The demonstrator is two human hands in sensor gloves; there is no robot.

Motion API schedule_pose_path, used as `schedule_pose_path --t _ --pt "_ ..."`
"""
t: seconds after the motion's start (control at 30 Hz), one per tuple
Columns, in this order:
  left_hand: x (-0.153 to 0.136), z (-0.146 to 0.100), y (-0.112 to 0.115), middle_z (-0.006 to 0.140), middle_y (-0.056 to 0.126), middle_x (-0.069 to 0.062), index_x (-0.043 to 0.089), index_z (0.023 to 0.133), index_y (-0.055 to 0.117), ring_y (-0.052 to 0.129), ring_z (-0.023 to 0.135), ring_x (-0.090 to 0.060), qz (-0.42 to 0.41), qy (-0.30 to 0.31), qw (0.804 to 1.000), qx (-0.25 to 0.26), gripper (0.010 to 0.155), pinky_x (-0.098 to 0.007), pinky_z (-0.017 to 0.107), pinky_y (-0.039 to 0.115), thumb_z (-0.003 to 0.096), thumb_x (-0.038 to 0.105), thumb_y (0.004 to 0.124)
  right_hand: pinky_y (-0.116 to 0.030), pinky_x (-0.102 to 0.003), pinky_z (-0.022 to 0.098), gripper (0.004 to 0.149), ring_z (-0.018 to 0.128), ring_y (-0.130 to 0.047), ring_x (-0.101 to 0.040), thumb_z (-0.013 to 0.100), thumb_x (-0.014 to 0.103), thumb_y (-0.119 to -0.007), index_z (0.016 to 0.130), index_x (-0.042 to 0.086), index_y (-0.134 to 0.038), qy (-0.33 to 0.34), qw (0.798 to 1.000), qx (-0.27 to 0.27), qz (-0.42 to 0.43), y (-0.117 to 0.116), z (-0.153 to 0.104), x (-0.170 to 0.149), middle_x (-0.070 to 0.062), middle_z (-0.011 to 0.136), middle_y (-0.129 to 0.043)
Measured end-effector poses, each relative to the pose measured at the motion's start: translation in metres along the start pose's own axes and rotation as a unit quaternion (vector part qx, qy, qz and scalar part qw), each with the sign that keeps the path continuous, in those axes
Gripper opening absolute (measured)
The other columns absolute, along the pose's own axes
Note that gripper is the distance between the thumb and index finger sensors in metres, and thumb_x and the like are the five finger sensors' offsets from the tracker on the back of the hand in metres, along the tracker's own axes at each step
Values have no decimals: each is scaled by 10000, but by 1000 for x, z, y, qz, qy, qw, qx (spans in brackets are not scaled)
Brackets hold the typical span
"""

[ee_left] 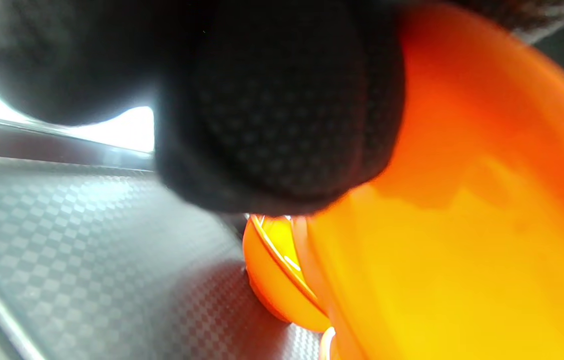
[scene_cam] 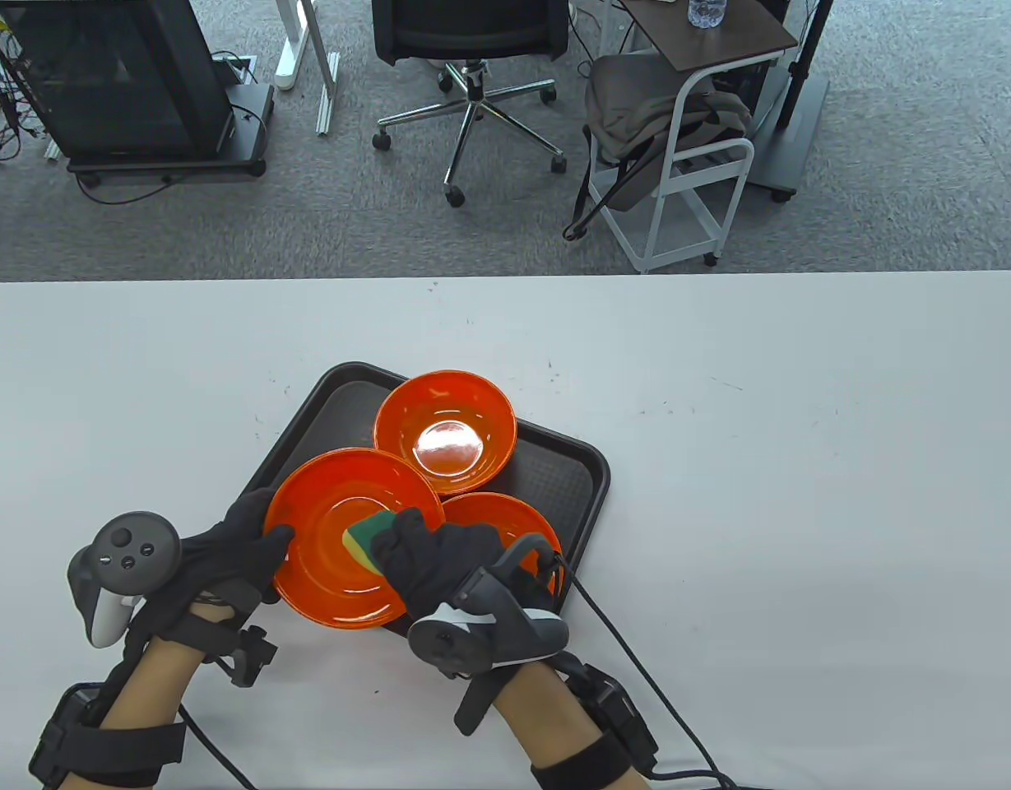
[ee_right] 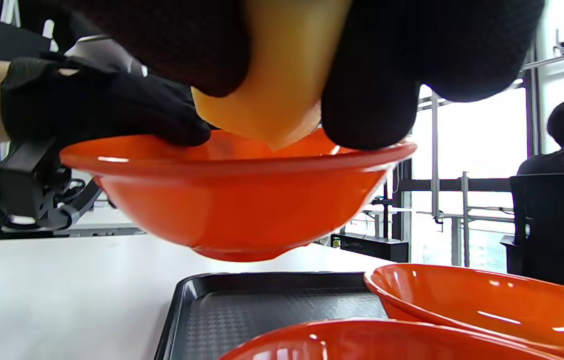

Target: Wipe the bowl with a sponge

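Observation:
My left hand [scene_cam: 250, 543] grips the left rim of an orange bowl [scene_cam: 332, 543] and holds it lifted above the black tray [scene_cam: 571, 485]. My right hand [scene_cam: 427, 551] holds a yellow and green sponge [scene_cam: 364, 539] inside that bowl. In the right wrist view the sponge [ee_right: 277, 75] sits between my gloved fingers [ee_right: 376, 80] above the raised bowl [ee_right: 232, 195], with the left hand [ee_right: 102, 107] on its far rim. The left wrist view shows my gloved fingers [ee_left: 272, 110] against the bowl's outer wall [ee_left: 461, 225].
Two more orange bowls stand on the tray, one at the back [scene_cam: 446, 432] and one at the front right [scene_cam: 513, 527], partly under my right hand. The white table [scene_cam: 801, 494] spreads around. Chairs and a cart stand beyond the far edge.

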State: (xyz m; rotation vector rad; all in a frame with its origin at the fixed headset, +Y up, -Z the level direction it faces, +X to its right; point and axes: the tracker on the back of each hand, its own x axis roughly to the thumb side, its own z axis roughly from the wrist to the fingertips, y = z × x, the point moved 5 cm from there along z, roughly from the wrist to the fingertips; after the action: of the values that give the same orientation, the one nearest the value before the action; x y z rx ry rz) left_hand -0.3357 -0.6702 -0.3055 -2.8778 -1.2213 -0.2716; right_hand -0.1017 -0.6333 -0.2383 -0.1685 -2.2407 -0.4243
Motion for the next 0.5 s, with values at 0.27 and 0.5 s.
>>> schedule_pose_path --t 0.27,0.5 --pt "11 -1 7 385 1027 -20 68 919 725 1101 119 -136 -3 17 1000 -14 602 -292 106 940 476 459 844 -738 -579 467 477 650 -917 -389 522 318 -836 945 189 -660 12 989 57 -137 -15 8 16 -198 969 -805" --pt "21 -1 18 368 1023 -23 64 916 727 1093 99 -131 17 39 999 -26 603 -289 92 935 477 462 843 -717 -581 491 468 684 -892 -391 527 327 -824 948 211 -656 13 979 97 -177 -28 14 22 -172 980 -811"
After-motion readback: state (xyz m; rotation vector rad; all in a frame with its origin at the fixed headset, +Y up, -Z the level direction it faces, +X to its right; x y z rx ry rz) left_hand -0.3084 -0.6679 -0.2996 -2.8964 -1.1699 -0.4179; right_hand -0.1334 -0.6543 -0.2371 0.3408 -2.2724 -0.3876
